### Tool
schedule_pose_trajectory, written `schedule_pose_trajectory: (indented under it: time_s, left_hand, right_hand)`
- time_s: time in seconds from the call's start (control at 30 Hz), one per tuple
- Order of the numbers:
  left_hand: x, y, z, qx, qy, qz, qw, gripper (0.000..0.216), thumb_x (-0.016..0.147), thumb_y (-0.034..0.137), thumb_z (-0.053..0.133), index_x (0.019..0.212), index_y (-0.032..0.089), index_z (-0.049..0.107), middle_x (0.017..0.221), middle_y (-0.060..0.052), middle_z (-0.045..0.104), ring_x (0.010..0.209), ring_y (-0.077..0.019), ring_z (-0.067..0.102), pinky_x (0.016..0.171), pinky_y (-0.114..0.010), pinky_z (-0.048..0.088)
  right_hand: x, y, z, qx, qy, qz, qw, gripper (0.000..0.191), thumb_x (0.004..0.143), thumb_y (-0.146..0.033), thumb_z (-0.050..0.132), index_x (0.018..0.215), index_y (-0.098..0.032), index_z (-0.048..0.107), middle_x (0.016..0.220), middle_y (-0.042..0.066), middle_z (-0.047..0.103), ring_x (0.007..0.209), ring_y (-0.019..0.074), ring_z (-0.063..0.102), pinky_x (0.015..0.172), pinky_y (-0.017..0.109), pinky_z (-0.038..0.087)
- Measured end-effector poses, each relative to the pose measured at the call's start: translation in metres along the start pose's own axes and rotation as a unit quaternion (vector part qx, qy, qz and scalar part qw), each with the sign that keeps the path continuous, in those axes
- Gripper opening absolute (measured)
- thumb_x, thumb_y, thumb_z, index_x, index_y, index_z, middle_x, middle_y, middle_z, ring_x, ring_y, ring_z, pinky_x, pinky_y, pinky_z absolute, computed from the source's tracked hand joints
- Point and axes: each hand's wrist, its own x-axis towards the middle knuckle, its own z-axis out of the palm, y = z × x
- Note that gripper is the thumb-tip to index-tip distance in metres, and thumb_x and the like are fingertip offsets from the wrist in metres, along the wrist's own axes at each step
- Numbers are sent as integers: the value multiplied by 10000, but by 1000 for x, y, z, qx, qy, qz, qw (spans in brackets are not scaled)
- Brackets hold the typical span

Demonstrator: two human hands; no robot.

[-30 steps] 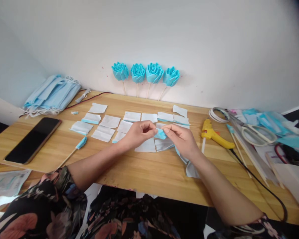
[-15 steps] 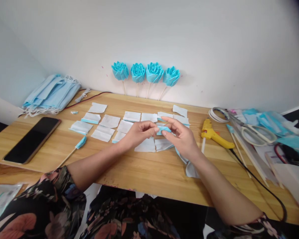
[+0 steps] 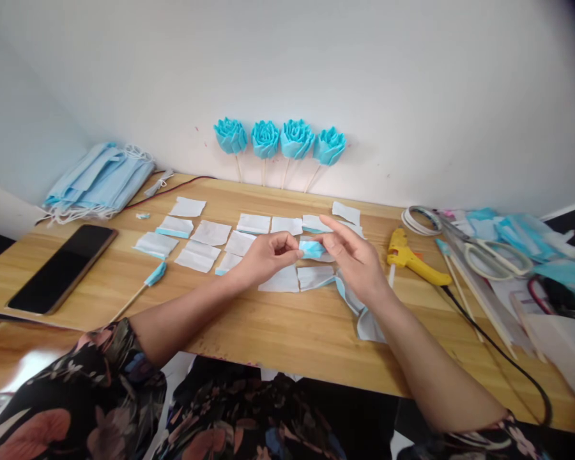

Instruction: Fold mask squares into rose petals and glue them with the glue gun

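Observation:
Between my hands is a small folded piece of blue mask fabric [image 3: 311,249]. My left hand [image 3: 274,254] pinches its left end between thumb and fingertips. At the other end, the thumb and a bent finger of my right hand [image 3: 357,259] close on the fabric, while its index finger points out to the left. Under and around my hands lie several white fabric rectangles [image 3: 278,279], some with a blue edge showing. A strip of mask fabric [image 3: 370,326] lies partly behind my right wrist.
Several blue fabric roses [image 3: 297,140] on sticks lean against the wall. Left are stacked masks [image 3: 98,182], a phone [image 3: 63,268] and a blue-tipped stick [image 3: 148,281]. Right are a yellow glue gun [image 3: 412,259], a tape roll [image 3: 420,220], scissors [image 3: 496,259] and blue scraps [image 3: 531,233].
My right thumb has shifted up along the folded fabric, and its index finger has straightened. More of the fabric's blue face shows. My left hand has hardly moved.

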Motion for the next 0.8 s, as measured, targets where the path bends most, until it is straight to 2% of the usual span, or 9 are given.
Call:
schedule_pose_trajectory:
  time_s: [0.13,0.23,0.33,0.43,0.53,0.67,0.8]
  left_hand:
    - [-2,0,2,25,-12,3,1000,214,790,316,658,702,160,542,634,40,479,591,-79,387,578,-251,304]
    - [-3,2,3,40,-25,11,999,207,797,301,650,690,163,538,639,35,490,598,-83,405,582,-249,328]
    - [-3,2,3,42,-28,14,999,195,792,283,646,685,164,536,636,35,492,604,-86,419,585,-245,345]
    - [-2,1,3,40,-21,8,999,181,790,274,644,689,164,542,634,35,496,604,-86,422,585,-244,343]
    - [-1,0,2,21,-2,4,1000,180,786,270,655,695,163,543,632,39,494,594,-80,407,582,-244,328]
    - [1,2,1,-18,30,-7,999,173,793,243,661,693,160,547,621,42,510,588,-77,415,587,-239,340]
    - [1,4,0,-27,20,-22,999,174,800,225,665,682,157,556,604,47,521,577,-74,423,594,-237,357]
  right_hand:
    - [0,1,5,9,-27,-17,999,480,858,-321,689,1328,-274,605,893,6,680,851,152,642,827,338,533]
    - [-1,2,5,-16,-28,-18,999,394,862,-288,681,1254,-254,655,811,-17,632,776,127,611,779,311,520]
    - [-1,3,3,-22,-20,-12,999,362,877,-311,673,1235,-259,670,807,-16,649,754,125,610,743,301,516]
    - [-1,3,0,-12,3,-3,1000,413,907,-369,647,1310,-278,630,885,14,719,798,152,652,773,334,544]
    - [0,2,-1,4,22,-3,1000,478,941,-431,596,1396,-291,558,1061,58,748,967,201,682,890,402,557]
    - [0,3,2,30,-23,5,999,537,916,-464,621,1422,-312,523,1132,64,734,986,211,681,933,430,556]
    - [-1,7,7,30,-52,15,998,609,849,-351,717,1422,-338,510,1115,41,715,966,198,668,908,403,551]
